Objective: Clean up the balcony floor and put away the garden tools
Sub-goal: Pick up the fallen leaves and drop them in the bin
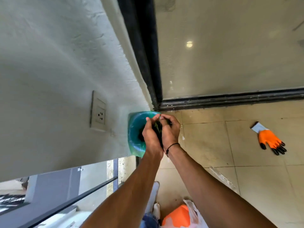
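A blue bin [135, 127] lined with a green plastic bag stands in the corner where the white wall meets the sliding door frame. Both my hands are cupped together over its right rim. My left hand [150, 134] and my right hand [171, 130] hold a clump of dark green plant debris [158, 127] between them. Dark matter lies at the bottom of the bin. An orange and grey garden glove [269, 139] with black claw tips lies flat on the tiled floor to the right.
The beige tiled balcony floor [230, 153] stretches right. A black sliding door track [230, 99] and glass lie behind. A wall socket [98, 111] sits left of the bin. A white plastic bag with something orange inside [179, 216] lies near my feet. A railing [82, 193] runs lower left.
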